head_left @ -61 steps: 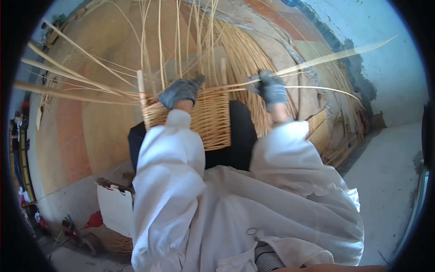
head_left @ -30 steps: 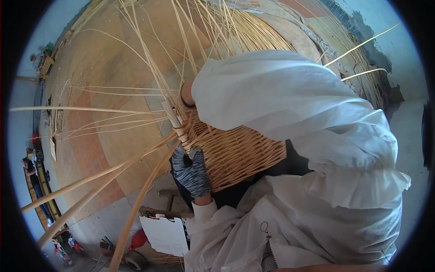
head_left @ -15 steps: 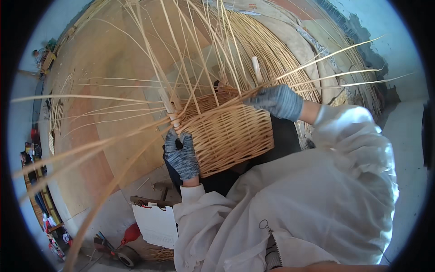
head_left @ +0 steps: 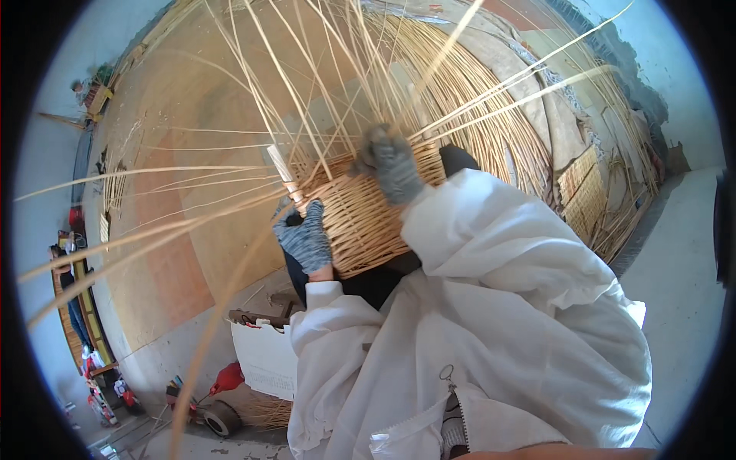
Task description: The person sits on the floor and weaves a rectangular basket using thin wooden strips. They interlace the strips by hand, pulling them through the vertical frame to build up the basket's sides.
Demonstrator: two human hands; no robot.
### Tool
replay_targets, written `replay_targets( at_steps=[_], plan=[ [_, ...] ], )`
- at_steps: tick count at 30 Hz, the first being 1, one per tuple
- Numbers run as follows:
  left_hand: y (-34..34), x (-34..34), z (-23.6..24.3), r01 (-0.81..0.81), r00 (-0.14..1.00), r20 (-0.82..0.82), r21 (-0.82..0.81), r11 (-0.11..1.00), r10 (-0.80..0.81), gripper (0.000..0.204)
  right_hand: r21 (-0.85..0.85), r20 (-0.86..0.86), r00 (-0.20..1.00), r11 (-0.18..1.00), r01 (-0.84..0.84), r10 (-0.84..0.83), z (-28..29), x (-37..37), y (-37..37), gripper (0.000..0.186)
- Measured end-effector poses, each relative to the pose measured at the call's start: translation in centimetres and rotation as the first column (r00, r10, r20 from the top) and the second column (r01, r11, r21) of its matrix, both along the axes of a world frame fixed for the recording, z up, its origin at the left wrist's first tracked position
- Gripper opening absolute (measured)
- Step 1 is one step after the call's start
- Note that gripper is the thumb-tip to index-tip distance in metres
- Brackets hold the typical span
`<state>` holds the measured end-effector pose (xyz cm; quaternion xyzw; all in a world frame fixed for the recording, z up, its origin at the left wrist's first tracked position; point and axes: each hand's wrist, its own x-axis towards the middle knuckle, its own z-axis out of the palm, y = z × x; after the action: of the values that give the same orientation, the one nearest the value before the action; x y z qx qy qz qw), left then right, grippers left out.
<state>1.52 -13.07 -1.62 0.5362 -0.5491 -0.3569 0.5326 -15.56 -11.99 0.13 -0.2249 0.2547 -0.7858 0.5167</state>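
A half-woven wicker basket [head_left: 360,218] rests on my lap, long pale canes [head_left: 322,92] fanning up and outward from its rim. My left hand [head_left: 305,239], in a grey-blue knit glove, presses against the basket's left wall near the rim and grips a cane there. Blurred with motion, my right hand [head_left: 391,165] in a grey glove reaches over the top rim and seems closed around upright canes. White sleeves cover both arms.
A big pile of bundled willow rods [head_left: 491,100] lies behind the basket. A white box with tools [head_left: 261,349] stands at lower left, a red tool [head_left: 226,379] below it. Woven panels [head_left: 586,192] lean at right. Concrete floor [head_left: 682,253] at right.
My right hand has swung from the basket's right side to the top rim in the middle. The left hand stayed on the left wall. The basket turned slightly.
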Motion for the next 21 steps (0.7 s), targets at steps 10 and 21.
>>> replay_targets(
  at_steps=[10,21],
  plan=[
    [-2.2,-3.9,3.9,0.319,0.87,0.42,-0.083,0.944,-0.257,0.039,0.161,0.246,0.969,0.987,-0.029,-0.012,-1.5,-0.5,-1.5,0.02],
    [-2.9,-4.5,2.2,0.416,0.889,-0.436,0.638,0.648,-0.141,0.024,-0.127,-0.942,-0.312,0.992,0.005,-0.119,8.6,-5.5,-7.7,0.017]
  ],
)
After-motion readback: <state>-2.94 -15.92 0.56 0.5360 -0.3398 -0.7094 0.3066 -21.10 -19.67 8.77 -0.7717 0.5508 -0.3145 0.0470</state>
